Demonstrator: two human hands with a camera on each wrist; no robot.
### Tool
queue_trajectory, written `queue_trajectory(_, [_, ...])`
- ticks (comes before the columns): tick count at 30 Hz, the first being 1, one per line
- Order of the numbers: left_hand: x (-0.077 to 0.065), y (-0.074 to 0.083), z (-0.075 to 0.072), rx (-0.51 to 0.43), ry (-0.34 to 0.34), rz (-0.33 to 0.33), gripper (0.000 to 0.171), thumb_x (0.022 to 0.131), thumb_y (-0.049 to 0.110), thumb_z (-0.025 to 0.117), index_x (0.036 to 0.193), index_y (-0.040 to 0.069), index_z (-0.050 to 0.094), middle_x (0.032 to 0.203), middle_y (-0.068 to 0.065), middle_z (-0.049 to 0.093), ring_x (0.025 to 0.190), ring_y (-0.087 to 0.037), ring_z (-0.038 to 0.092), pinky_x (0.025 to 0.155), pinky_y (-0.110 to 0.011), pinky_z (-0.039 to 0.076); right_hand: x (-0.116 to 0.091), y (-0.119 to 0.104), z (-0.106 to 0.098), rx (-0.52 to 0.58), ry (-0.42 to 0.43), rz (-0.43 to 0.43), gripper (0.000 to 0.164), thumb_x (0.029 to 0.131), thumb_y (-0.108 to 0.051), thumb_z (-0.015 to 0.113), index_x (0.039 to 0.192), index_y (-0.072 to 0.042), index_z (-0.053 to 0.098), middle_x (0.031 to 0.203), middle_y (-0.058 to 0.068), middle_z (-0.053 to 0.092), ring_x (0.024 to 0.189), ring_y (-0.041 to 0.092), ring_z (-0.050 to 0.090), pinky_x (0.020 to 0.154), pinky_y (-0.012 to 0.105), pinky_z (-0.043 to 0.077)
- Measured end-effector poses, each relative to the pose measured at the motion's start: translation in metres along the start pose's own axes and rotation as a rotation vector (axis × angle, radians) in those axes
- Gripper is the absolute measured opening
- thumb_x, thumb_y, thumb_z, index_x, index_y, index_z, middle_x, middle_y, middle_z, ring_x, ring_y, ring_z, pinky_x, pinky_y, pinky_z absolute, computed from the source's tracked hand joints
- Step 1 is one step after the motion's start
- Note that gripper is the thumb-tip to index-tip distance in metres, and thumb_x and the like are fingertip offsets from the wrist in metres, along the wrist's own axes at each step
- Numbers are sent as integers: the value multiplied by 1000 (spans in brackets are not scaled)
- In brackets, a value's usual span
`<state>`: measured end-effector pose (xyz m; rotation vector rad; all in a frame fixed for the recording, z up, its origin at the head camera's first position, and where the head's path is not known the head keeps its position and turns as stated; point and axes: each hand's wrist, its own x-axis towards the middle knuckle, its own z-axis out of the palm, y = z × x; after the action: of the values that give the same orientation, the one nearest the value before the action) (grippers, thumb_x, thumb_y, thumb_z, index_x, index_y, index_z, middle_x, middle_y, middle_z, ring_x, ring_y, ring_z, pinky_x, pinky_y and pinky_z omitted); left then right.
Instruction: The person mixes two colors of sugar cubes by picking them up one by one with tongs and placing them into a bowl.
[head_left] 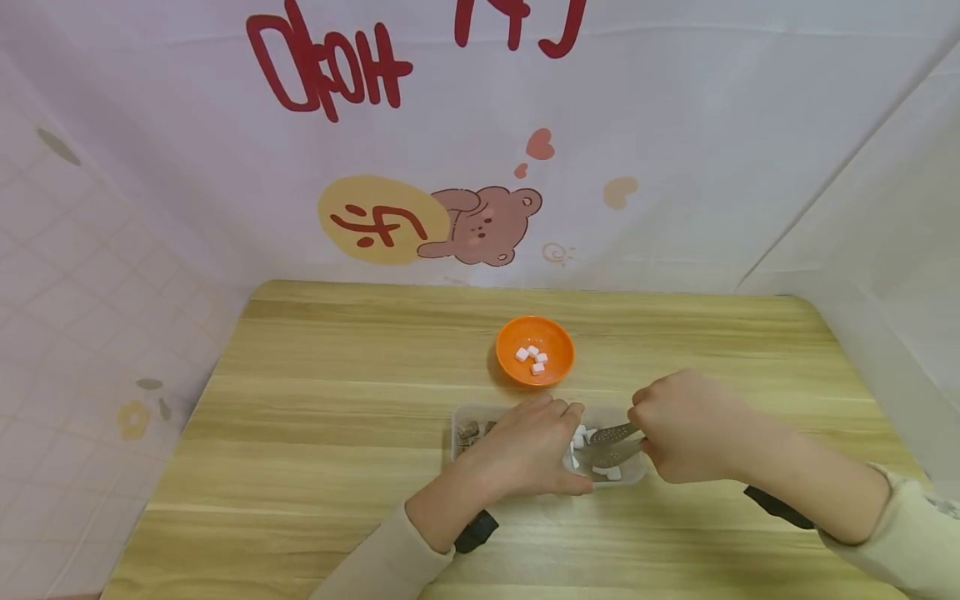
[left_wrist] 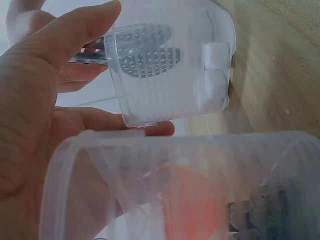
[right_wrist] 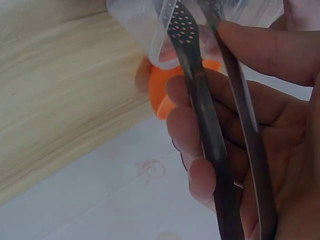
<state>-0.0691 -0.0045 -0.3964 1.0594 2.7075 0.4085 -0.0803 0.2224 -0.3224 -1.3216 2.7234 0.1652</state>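
My left hand [head_left: 525,450] holds a clear plastic container [left_wrist: 192,30] by its sides, thumb near and fingers on the far side. White cubes [left_wrist: 216,56] lie on its bottom. In my right hand [head_left: 690,429] is a pair of metal tongs [right_wrist: 207,107] with perforated tips, gripped between thumb and curled fingers. Those tips reach down into the container, slightly apart; whether a cube is between them I cannot tell. Left of it, partly under my left hand, a second clear container [left_wrist: 210,145] holds dark brownish cubes [head_left: 468,431].
An orange bowl [head_left: 558,342] with several white cubes [head_left: 537,368] inside stands just behind the containers on the wooden table [head_left: 330,417]. A printed white curtain [head_left: 675,125] hangs along the table's back edge, with pale walls at both sides.
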Motion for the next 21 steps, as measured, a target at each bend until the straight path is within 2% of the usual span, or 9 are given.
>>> queue_trajectory(5, [0, 1, -1, -6, -10, -2, 90, 84, 63, 79, 148, 5, 56, 132, -2, 66, 120, -17, 56, 112, -30, 41, 7, -6, 7, -64, -18, -42, 38, 61, -2, 70, 56, -23, 38, 58, -11, 32, 53, 9, 24, 48, 26, 28])
queue_trajectory(9, [0, 0, 0, -2, -6, 2, 90, 83, 63, 80, 147, 4, 56, 130, -2, 66, 117, -17, 57, 110, -29, 43, 10, -9, 10, -124, -17, -80, 40, 58, 0, 69, 55, -22, 35, 57, -10, 30, 53, 10, 22, 48, 27, 28])
queue_trajectory(13, [0, 0, 0, -6, -5, 4, 91, 84, 63, 79, 148, 4, 56, 131, -2, 66, 118, -17, 57, 110, -29, 43, 9, -9, 11, -160, -8, -106, 42, 59, 0, 71, 55, -21, 36, 57, -9, 30, 54, 10, 22, 48, 26, 29])
queue_trajectory(16, [0, -1, 1, -8, -4, 6, 91, 84, 63, 79, 148, 4, 55, 132, -2, 66, 118, -17, 56, 111, -29, 42, 6, -7, 11, -132, -11, -98, 40, 63, -2, 76, 56, -21, 41, 58, -10, 33, 52, 9, 26, 48, 25, 31])
queue_trajectory(21, [1, -1, 1, -3, -3, 4, 91, 84, 64, 78, 148, 4, 56, 132, -2, 66, 117, -17, 56, 111, -29, 42, 0, 2, 9, 5, 13, -54, 28, 70, -10, 84, 67, -20, 57, 64, -14, 40, 54, 6, 36, 51, 26, 39])
